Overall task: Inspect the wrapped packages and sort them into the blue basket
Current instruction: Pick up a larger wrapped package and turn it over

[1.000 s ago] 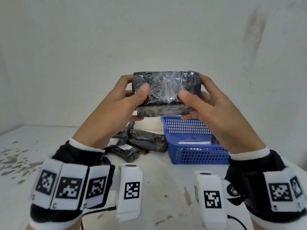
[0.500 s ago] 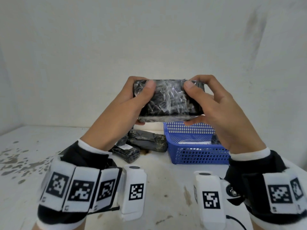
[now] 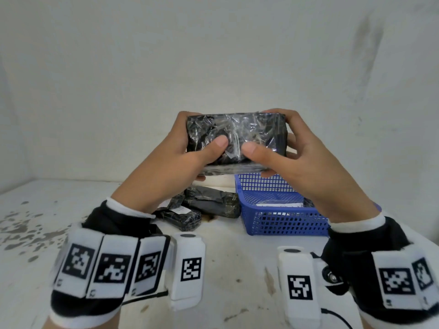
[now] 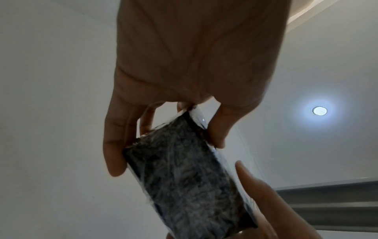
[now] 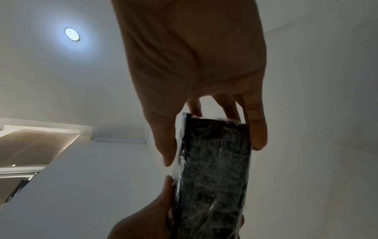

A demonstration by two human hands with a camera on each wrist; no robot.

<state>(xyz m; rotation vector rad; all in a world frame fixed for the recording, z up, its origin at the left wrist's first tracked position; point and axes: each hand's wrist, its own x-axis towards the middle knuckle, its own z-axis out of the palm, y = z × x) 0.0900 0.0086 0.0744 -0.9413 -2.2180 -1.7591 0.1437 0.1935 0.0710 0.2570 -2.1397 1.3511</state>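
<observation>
Holding the wrapped package (image 3: 236, 141) up at chest height over the counter (image 3: 228, 262), the left hand (image 3: 166, 167) clamps its left end, thumb on the near face, fingers behind. Right hand (image 3: 306, 167) mirrors that grip on the right end, likely so the film can be checked. Below: more packages (image 3: 209, 205) piled on the counter, then the blue basket (image 3: 282, 219), rightmost, within easy drop.
</observation>
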